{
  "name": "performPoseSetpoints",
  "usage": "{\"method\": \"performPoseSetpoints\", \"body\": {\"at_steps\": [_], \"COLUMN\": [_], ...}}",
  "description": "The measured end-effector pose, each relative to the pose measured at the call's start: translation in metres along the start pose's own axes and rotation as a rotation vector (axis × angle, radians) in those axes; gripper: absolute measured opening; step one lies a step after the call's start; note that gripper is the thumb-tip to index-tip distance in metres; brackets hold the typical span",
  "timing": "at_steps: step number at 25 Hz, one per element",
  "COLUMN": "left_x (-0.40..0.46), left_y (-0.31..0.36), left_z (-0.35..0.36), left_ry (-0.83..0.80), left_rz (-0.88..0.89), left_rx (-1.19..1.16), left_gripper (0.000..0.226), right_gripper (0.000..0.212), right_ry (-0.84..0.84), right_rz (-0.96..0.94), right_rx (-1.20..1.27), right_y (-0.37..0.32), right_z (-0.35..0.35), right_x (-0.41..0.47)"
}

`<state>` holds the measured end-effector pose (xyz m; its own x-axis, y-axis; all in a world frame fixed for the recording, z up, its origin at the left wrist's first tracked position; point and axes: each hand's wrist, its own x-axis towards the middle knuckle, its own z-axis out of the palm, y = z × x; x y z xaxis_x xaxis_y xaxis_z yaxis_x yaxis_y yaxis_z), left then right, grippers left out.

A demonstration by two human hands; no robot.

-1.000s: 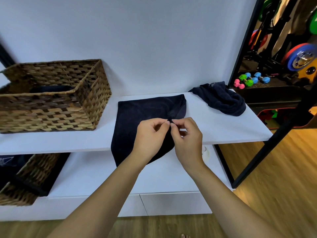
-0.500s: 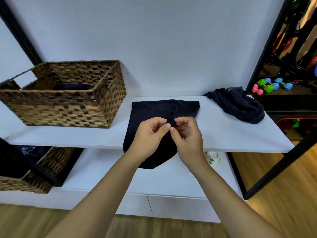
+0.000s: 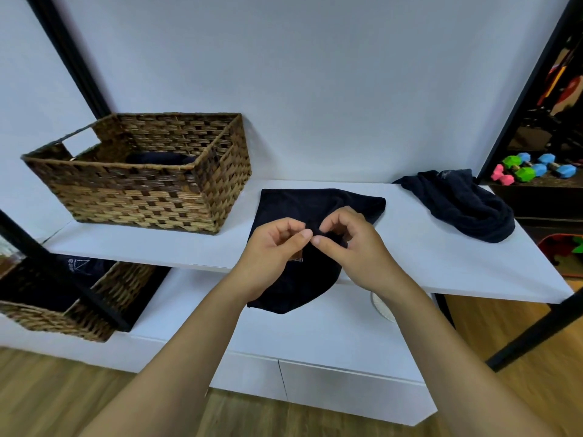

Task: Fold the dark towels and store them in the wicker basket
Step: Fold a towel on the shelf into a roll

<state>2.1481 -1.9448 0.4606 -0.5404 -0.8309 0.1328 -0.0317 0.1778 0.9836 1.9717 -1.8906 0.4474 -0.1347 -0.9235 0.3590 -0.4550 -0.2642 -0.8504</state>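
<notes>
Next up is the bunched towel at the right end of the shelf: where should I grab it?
Judging by its pose, take the bunched towel by its raised rear folds, coming from above and the front. It lies crumpled with no free corner showing, so pinch a high ridge and lift to find an edge.

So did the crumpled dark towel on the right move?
No. The crumpled dark towel lies at the same back right corner of the white shelf, beside the black frame post; only the camera shifted.

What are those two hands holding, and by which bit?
Both the left hand and the right hand pinch the dark towel spread on the white shelf, at a bunched spot near its middle, fingertips almost meeting.
</notes>
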Motion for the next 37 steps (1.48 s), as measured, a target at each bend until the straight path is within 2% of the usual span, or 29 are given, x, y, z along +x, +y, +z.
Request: {"method": "performPoseSetpoints", "body": {"at_steps": [7,13,17,20,23,25,27,30,32,35,37], "left_x": [0.009,0.011,0.006,0.004,0.007,0.008,0.007,0.005,0.003,0.0,-0.003], "left_y": [-0.006,-0.005,0.0,0.003,0.009,0.021,0.036,0.054,0.062,0.072,0.078], "left_z": [0.005,0.008,0.004,-0.002,-0.019,-0.035,-0.056,-0.088,-0.105,-0.123,-0.135], "left_ry": [0.036,0.071,0.011,-0.052,-0.012,0.068,0.175,0.306,0.346,0.411,0.462], "left_rz": [-0.026,0.06,0.141,0.117,0.116,0.131,0.139,0.151,0.167,0.191,0.191], "left_rx": [-0.07,0.061,0.089,0.092,0.105,0.074,0.057,0.101,0.157,0.228,0.343], "left_gripper": [0.017,0.014,0.012,0.01,0.015,0.016,0.016,0.016,0.016,0.019,0.02], "right_gripper": [0.016,0.014,0.016,0.022,0.025,0.026,0.021,0.011,0.021,0.032,0.017], "right_ry": [-0.008,-0.006,-0.029,-0.033,-0.083,-0.166,-0.247,-0.261,-0.29,-0.168,0.044], "right_rz": [-0.002,0.018,0.028,0.022,0.004,0.066,0.141,0.035,-0.005,0.025,-0.107], "right_rx": [0.061,0.151,0.123,0.107,0.092,-0.13,-0.483,-0.763,-0.944,-1.17,-1.197], "right_y": [0.0,-0.005,-0.006,-0.004,0.006,0.025,0.045,0.066,0.071,0.074,0.068], "right_z": [-0.007,-0.013,-0.013,-0.011,-0.005,-0.004,-0.007,-0.015,-0.017,-0.019,-0.025], "right_x": [0.004,0.008,0.011,0.014,0.017,0.017,0.014,0.013,0.015,0.022,0.029]}}
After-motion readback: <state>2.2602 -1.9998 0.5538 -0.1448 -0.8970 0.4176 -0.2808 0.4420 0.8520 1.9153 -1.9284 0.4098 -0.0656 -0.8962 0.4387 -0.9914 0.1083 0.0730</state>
